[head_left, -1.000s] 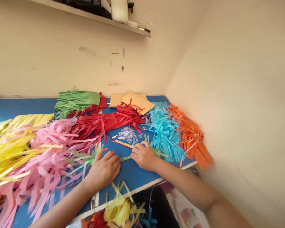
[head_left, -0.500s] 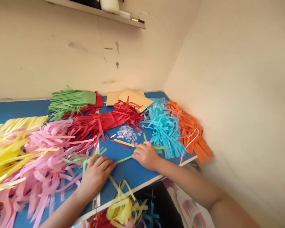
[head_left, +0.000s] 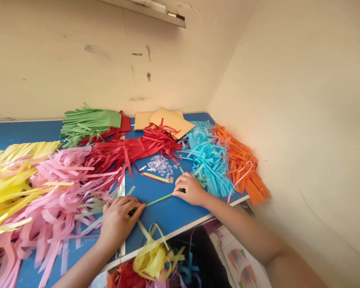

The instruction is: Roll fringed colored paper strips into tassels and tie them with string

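Note:
A narrow green paper strip [head_left: 159, 200] is stretched between my two hands, low over the blue table. My left hand [head_left: 120, 218] pinches its left part between thumb and fingers, and pale green fringe trails out past that hand to the left. On the other side, my right hand [head_left: 192, 190] pinches the strip's right part, with more pale green ends showing behind the fingers. Just beyond the hands lie a pile of small clear plastic pieces [head_left: 161, 165] and a thin yellow strip [head_left: 156, 177].
Pink fringe [head_left: 63, 176] and yellow fringe [head_left: 10, 192] cover the left; green [head_left: 90, 122] and red fringe [head_left: 117, 154] lie behind. Tan paper sheets [head_left: 171, 122] sit by the wall. Blue [head_left: 210, 164] and orange fringe [head_left: 243, 164] are right. Yellow streamers [head_left: 153, 258] hang at the front edge.
My right hand has shifted slightly right and up, and its thumb and fingers now form a rounder pinch. The strip between the hands looks narrower and more tightly drawn.

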{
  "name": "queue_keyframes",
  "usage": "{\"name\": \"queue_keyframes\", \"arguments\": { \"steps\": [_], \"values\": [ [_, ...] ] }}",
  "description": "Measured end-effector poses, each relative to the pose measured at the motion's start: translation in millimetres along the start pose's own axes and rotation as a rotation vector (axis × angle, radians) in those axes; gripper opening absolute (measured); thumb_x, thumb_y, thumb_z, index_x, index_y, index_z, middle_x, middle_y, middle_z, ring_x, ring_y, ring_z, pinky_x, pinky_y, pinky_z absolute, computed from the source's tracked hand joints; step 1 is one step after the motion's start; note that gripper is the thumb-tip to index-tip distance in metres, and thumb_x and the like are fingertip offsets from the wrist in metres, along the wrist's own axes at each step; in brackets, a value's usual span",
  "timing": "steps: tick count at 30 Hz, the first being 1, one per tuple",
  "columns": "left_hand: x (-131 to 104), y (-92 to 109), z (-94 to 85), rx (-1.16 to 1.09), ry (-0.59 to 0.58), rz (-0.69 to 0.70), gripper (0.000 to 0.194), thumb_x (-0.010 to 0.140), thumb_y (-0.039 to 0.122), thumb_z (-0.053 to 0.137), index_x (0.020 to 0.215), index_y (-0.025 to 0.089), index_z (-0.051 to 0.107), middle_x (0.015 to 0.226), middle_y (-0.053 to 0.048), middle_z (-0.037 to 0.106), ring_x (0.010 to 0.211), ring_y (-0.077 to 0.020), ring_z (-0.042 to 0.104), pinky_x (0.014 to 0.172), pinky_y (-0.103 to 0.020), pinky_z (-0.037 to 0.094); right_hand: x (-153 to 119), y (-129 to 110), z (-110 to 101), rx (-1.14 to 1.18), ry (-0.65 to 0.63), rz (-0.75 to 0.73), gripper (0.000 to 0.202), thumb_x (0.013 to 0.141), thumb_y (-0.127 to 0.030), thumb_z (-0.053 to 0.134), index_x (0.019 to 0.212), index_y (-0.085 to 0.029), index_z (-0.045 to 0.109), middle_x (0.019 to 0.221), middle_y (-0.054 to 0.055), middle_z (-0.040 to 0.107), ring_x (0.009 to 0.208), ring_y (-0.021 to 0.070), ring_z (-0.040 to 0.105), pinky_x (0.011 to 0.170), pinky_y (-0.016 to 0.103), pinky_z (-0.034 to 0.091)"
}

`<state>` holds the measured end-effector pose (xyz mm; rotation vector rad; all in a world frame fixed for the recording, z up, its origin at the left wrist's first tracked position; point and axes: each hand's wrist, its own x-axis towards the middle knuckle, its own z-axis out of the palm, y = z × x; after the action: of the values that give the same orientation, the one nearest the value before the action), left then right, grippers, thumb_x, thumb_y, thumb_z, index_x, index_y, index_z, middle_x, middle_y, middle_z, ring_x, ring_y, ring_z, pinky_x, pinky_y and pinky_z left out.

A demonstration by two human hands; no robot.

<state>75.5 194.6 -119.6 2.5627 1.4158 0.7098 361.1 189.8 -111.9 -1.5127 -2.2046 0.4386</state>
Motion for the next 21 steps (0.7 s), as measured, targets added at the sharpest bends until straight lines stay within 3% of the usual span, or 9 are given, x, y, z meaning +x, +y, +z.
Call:
{"name": "queue_keyframes", "arguments": {
  "steps": [8, 10, 14, 18, 21],
  "values": [
    [8, 9, -3.0, 0.205, -0.041, 0.052, 0.029, 0.094, 0.038, 0.049, 0.078, 0.023, 0.069, 0.087, -0.006, 0.073, 0.083, -0.0266, 0.064, 0.078, -0.043, 0.036, 9, -12, 2, -0.12, -0.047, 0.084, 0.01, 0.077, -0.021, 0.077, 0.072, -0.021, 0.07, 0.084, 0.0, 0.067, 0.09, 0.0201, 0.053, 0.078, 0.034, 0.031],
    [11, 12, -7.5, 0.238, -0.045, 0.176, 0.018, 0.092, 0.026, 0.052, 0.088, 0.025, 0.07, 0.093, -0.006, 0.073, 0.091, -0.0274, 0.062, 0.084, -0.045, 0.036, 6, -17, 2, -0.153, -0.051, -0.022, 0.008, 0.082, -0.016, 0.07, 0.082, -0.024, 0.071, 0.093, 0.001, 0.069, 0.095, 0.0209, 0.052, 0.082, 0.037, 0.029],
    [14, 17, -8.2, 0.219, -0.079, 0.475, 0.035, 0.088, 0.011, 0.052, 0.113, 0.032, 0.066, 0.098, -0.002, 0.073, 0.098, -0.0246, 0.06, 0.095, -0.046, 0.035, -2, -21, 2, -0.257, -0.029, -0.331, 0.012, 0.091, -0.018, 0.059, 0.091, -0.023, 0.07, 0.099, 0.003, 0.072, 0.103, 0.022, 0.052, 0.09, 0.043, 0.024],
    [21, 26, 5.5, 0.165, -0.021, 0.492, 0.021, 0.092, 0.015, 0.051, 0.098, 0.023, 0.07, 0.092, -0.003, 0.073, 0.086, -0.0208, 0.063, 0.095, -0.046, 0.036, 1, -20, 8, -0.359, 0.042, -0.4, 0.019, 0.097, -0.019, 0.052, 0.084, -0.018, 0.066, 0.088, 0.005, 0.07, 0.097, 0.0203, 0.054, 0.089, 0.042, 0.025],
    [28, 32, 13.9, 0.156, 0.064, 0.477, 0.023, 0.095, 0.017, 0.048, 0.09, 0.021, 0.07, 0.081, -0.001, 0.072, 0.073, -0.0181, 0.062, 0.093, -0.047, 0.037, 5, -22, 13, -0.372, 0.079, -0.394, 0.023, 0.097, -0.018, 0.049, 0.078, -0.017, 0.064, 0.08, 0.004, 0.067, 0.09, 0.0188, 0.055, 0.086, 0.04, 0.026]
  ]
}}
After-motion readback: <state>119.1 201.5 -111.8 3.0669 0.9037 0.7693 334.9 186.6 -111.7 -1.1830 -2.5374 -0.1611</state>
